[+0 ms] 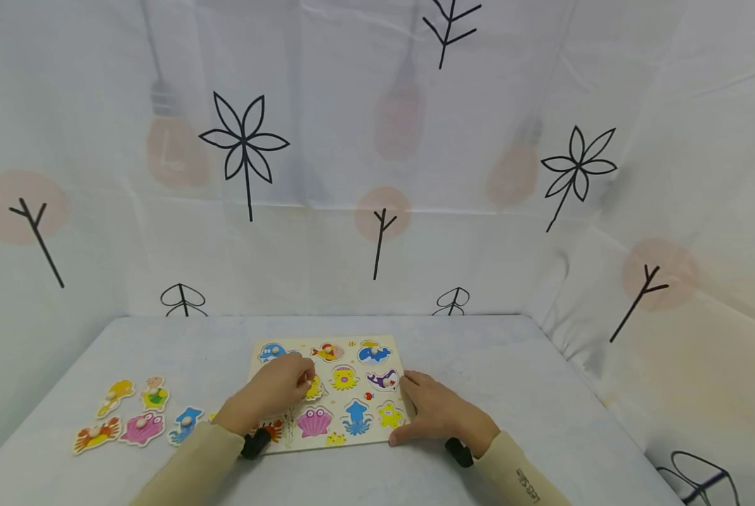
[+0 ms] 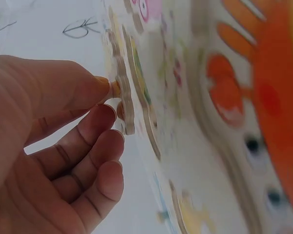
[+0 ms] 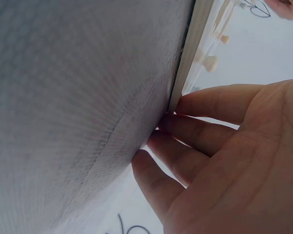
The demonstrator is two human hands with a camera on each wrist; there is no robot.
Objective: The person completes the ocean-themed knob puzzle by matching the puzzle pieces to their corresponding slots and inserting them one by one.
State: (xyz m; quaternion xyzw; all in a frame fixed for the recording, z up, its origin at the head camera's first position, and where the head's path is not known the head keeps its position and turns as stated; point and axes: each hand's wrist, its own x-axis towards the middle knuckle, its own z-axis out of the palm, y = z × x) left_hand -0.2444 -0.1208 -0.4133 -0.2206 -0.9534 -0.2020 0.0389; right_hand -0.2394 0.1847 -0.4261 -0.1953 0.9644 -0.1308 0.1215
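A wooden peg puzzle board (image 1: 289,441) with sea-animal pictures lies on the table. My left hand (image 1: 270,393) is over its left half, thumb and fingertips pinching the small knob of a yellow puzzle piece (image 1: 315,388). In the left wrist view the wavy wooden edge of that piece (image 2: 127,105) stands close over the board face; the hand covers part of the board beneath. My right hand (image 1: 441,413) rests at the board's right side, with fingertips against the edge and thumb by the near corner. Its fingers are extended in the right wrist view.
Loose pieces lie on the table left of the board: a crab (image 1: 96,436), a pink shell (image 1: 142,429), a yellow seahorse-like piece (image 1: 115,397), a mermaid-like piece (image 1: 155,395) and a blue squid (image 1: 185,425). A printed white cloth (image 1: 327,267) hangs behind the table.
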